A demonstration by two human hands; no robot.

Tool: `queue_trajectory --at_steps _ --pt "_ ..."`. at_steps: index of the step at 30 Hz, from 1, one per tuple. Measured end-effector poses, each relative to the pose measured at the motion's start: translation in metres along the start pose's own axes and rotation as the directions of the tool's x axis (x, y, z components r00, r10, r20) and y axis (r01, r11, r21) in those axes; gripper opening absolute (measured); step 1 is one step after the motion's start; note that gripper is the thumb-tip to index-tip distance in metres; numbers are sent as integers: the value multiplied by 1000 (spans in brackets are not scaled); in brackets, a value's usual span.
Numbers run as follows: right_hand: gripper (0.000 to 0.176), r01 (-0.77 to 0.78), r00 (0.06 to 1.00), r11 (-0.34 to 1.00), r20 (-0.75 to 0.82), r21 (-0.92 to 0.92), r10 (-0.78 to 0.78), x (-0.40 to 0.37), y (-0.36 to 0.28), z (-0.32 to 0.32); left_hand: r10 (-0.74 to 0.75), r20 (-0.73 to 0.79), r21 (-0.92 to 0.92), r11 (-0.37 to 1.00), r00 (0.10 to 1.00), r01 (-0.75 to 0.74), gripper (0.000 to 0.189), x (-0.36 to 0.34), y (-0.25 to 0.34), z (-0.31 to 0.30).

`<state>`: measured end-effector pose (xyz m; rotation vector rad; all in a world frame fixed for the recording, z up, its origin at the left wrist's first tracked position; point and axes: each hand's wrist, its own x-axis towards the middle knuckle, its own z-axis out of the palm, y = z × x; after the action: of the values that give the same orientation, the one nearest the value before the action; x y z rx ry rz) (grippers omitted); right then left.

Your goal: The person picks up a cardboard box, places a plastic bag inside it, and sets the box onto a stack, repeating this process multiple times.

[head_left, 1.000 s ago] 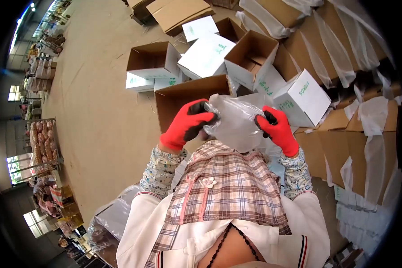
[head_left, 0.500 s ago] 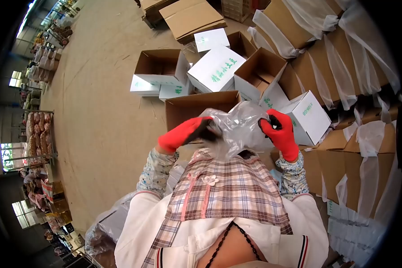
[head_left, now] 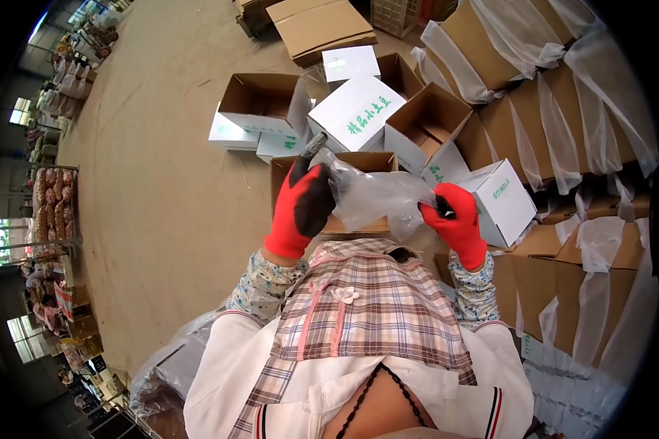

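Note:
Both my hands wear red gloves with black palms. My left hand (head_left: 300,206) grips one edge of a clear plastic bag (head_left: 377,196), fingers raised. My right hand (head_left: 455,222) pinches the opposite edge, so the bag is stretched between them at chest height. Just beyond the bag stands an open brown cardboard box (head_left: 367,161), partly hidden by the plastic.
Several open white boxes with green print (head_left: 355,111) lie on the tan floor ahead. Brown boxes lined with clear bags (head_left: 564,124) are stacked on the right. Flat cardboard (head_left: 322,25) lies farther off. Sacks and people are at the far left (head_left: 51,197).
My left hand rose and turned palm outward, pulling the bag's edge up. The bag went from bunched to stretched sideways. My right hand stayed nearly in place.

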<state>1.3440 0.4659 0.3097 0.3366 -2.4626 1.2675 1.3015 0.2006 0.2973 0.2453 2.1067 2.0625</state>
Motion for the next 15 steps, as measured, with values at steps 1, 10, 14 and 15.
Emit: queue_trajectory --at_steps 1,10,14,15 --pt "22 20 1000 1000 -16 18 -20 -1 1 0 83 -10 213 974 996 -79 54 0 -11 -4" --pt "22 -450 892 871 61 197 447 12 -15 7 9 -54 -291 956 998 -24 88 -13 20 17" --pt "27 -359 933 888 134 288 334 -10 -18 52 110 -37 178 979 993 -102 98 -17 6 43" --pt "26 -337 931 897 242 287 272 -13 -25 59 74 45 136 987 996 -80 101 -20 4 46"
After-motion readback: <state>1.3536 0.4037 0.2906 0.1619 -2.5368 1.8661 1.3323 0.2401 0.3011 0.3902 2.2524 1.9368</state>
